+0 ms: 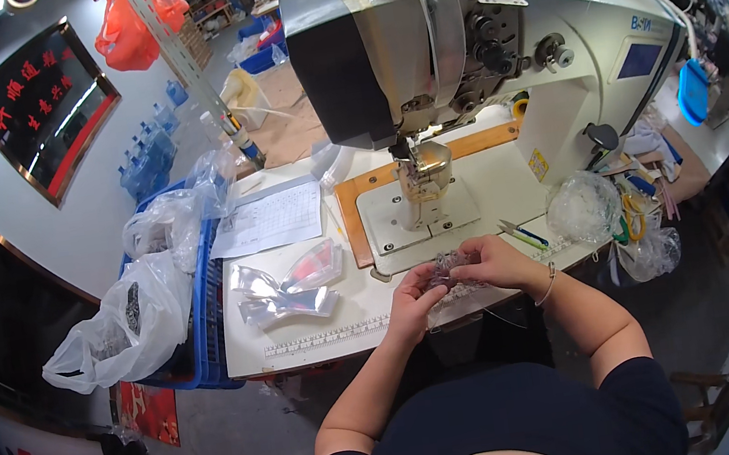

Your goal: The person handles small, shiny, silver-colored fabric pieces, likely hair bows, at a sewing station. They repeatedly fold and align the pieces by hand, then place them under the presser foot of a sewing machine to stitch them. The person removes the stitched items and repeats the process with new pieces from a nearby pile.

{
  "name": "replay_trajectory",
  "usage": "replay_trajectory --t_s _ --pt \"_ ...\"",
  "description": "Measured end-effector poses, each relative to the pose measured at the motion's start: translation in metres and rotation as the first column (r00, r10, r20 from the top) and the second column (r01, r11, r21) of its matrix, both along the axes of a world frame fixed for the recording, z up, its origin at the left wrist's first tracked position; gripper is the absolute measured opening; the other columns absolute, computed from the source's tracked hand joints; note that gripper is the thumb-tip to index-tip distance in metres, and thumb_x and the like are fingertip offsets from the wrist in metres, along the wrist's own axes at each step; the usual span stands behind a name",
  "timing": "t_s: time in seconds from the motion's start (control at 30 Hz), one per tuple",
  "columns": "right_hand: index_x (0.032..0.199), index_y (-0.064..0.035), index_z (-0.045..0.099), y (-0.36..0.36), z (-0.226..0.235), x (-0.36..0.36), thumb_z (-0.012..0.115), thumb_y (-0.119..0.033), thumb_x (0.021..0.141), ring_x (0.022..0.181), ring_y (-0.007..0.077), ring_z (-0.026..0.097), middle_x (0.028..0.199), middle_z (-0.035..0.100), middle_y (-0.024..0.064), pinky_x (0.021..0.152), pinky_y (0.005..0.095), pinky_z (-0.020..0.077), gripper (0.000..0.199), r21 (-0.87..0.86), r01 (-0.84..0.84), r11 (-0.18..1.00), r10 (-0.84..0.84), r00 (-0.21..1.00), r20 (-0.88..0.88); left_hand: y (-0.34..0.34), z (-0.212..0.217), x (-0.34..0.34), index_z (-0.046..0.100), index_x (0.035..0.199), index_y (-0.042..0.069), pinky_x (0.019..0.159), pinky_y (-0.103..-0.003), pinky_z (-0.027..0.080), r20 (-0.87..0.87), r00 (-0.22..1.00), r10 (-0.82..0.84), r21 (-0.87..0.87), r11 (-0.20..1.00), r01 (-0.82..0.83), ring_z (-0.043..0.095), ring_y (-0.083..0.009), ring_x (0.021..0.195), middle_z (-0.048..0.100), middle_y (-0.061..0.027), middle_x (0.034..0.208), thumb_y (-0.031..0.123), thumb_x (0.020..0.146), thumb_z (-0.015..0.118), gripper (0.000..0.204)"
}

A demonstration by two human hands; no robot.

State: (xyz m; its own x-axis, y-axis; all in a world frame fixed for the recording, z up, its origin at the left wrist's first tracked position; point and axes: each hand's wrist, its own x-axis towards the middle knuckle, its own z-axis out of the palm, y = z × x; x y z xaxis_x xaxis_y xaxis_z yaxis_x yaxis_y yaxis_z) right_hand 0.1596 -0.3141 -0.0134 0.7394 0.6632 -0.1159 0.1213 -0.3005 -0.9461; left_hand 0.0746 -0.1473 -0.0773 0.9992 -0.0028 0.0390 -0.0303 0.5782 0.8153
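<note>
Edge of sewing table (361,298)
Left hand (416,302) and right hand (498,263) both pinching clear piece (445,265); shiny bow-shaped piece (287,300) lies leftward, apart.

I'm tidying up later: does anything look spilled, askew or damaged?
Nothing looks plainly spilled or damaged. A white plastic bag bulges untidily past the side of the blue basket at left. I cannot tell if the clear piece between the left hand and right hand is flawed.
</note>
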Motion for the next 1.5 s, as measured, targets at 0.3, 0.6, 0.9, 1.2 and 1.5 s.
replay_trajectory --t_s 0.3,0.6,0.9,1.2,1.5 --pt "0.071 -0.0004 0.057 0.003 -0.027 -0.002 0.068 -0.016 0.074 0.056 0.0062 0.047 0.060 0.054 0.0002 0.052 0.0227 0.0397 0.019 0.089 0.082 0.993 -0.083 0.997 0.002 0.001 -0.009 0.002 0.048 0.108 0.001 0.083 -0.030 0.046 -0.008 0.998 0.057 0.130 0.990 -0.056 0.057 -0.0173 0.094 0.058 -0.0100 0.103 -0.006 0.076 0.058 0.035" --pt "0.084 0.0014 0.057 0.001 -0.023 0.001 0.074 -0.009 0.068 0.059 0.0068 0.052 0.067 0.057 0.0021 0.052 0.0207 0.0424 0.025 0.119 0.106 0.987 -0.088 0.986 -0.144 0.003 -0.009 0.002 0.051 0.105 0.000 0.081 -0.028 0.046 -0.011 0.997 0.074 0.135 0.988 -0.072 0.057 -0.0158 0.091 0.060 -0.0086 0.100 -0.005 0.076 0.058 0.030" --pt "0.087 -0.0009 0.061 -0.003 -0.014 0.006 0.072 -0.006 0.071 0.061 0.0052 0.053 0.071 0.059 -0.0006 0.055 0.0184 0.0422 0.020 0.178 -0.038 0.983 0.106 0.914 -0.391 0.002 -0.002 -0.004 0.052 0.106 0.000 0.083 -0.028 0.045 -0.043 0.999 0.001 0.066 0.998 0.001 0.057 -0.0152 0.092 0.060 -0.0083 0.100 -0.003 0.077 0.058 0.029" --pt "0.068 -0.0055 0.057 -0.008 -0.013 0.011 0.074 -0.012 0.071 0.055 0.0039 0.045 0.062 0.053 -0.0029 0.048 0.0186 0.0333 0.017 0.153 -0.044 0.987 0.094 0.935 -0.342 0.001 0.005 -0.005 0.050 0.109 0.002 0.085 -0.034 0.048 -0.030 0.999 -0.017 0.092 0.996 0.019 0.057 -0.0188 0.095 0.059 -0.0105 0.103 -0.003 0.079 0.056 0.031" --pt "0.075 -0.0054 0.060 -0.013 -0.016 0.011 0.072 -0.013 0.073 0.058 0.0040 0.048 0.067 0.056 -0.0020 0.051 0.0182 0.0361 0.015 0.227 -0.086 0.970 0.169 0.910 -0.378 0.001 0.004 -0.006 0.054 0.102 -0.002 0.078 -0.030 0.050 -0.102 0.994 -0.025 0.120 0.992 0.037 0.062 -0.0186 0.084 0.062 -0.0116 0.095 0.003 0.083 0.055 0.020"
